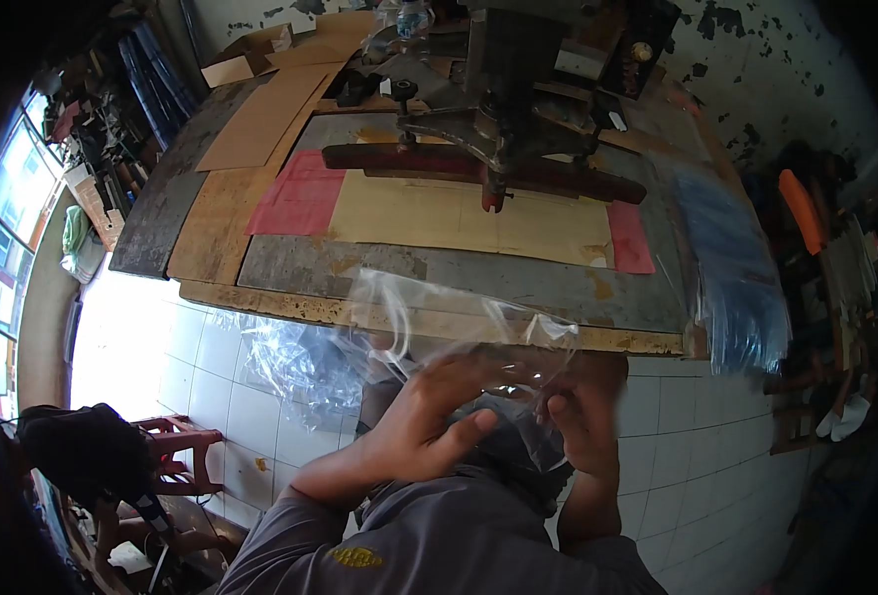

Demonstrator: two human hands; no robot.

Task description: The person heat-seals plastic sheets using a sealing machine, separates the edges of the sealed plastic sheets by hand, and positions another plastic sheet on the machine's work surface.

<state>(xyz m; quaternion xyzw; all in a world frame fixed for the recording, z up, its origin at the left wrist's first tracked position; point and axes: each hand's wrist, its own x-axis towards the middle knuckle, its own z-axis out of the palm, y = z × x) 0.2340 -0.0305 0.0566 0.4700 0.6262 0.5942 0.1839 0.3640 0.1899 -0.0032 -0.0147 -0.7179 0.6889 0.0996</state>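
Note:
A clear plastic bag (459,322) is held up in front of my body, at the near edge of the worktable. My left hand (434,412) is on its lower left part, the fingers partly behind the film and the thumb sticking out to the right. On the bag's lower right side, my right hand (585,421) grips it with the thumb raised; its other fingers are blurred and partly hidden. Beyond the bag, a press-like machine with a long dark red bar (419,162) stands over a yellow sheet (468,216) with pink ends (295,193).
Stacked clear plastic sheets (736,268) hang over the table's right edge. Crumpled clear plastic (305,367) lies below the front edge at left. Cardboard (260,119) rests on the table's left side. A red stool (186,451) and another person's arm (196,540) are at lower left.

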